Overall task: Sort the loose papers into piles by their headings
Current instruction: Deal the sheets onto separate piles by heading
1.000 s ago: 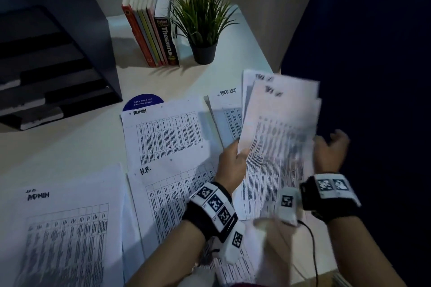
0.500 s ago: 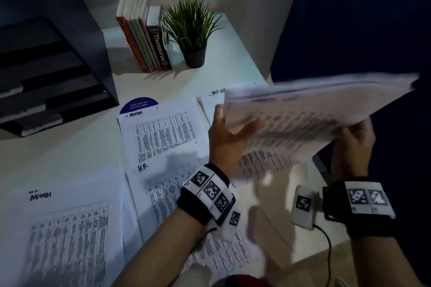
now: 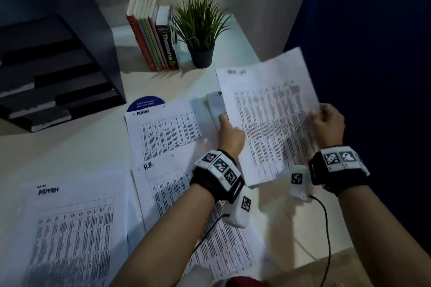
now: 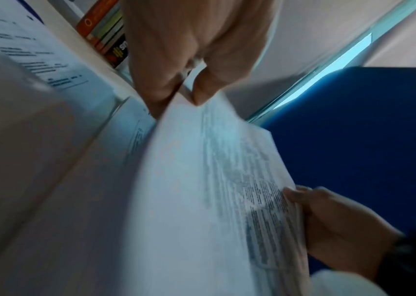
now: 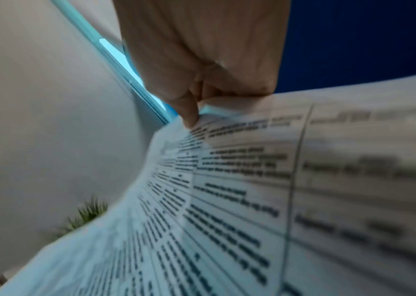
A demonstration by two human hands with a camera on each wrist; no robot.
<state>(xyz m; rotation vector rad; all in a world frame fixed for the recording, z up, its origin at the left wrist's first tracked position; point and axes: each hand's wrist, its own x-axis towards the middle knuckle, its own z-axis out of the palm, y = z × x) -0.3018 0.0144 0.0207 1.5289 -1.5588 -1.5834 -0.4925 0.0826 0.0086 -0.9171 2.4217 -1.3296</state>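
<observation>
I hold a small stack of printed sheets [image 3: 270, 119] above the desk's right side; its heading is blurred. My left hand [image 3: 229, 134] pinches the stack's left edge [image 4: 189, 124] between thumb and fingers. My right hand [image 3: 328, 123] grips the right edge [image 5: 240, 160]. One more sheet [image 3: 215, 106] lies partly under the held stack. On the desk lie a sheet headed ADMIN [image 3: 163, 133], one headed H.R. [image 3: 168, 184] and, at the near left, another ADMIN sheet [image 3: 70, 228].
A dark paper tray rack [image 3: 53, 72] stands at the back left. Upright books [image 3: 151, 37] and a potted plant [image 3: 200, 30] stand at the back. A blue round sticker [image 3: 145, 103] peeks from under the ADMIN sheet. A blue panel [image 3: 373, 53] borders the desk's right edge.
The stack was lifted off the desk, tilted up nearly flat to the camera, and now faces me again. My left hand moved from reaching under it to pinching its left edge.
</observation>
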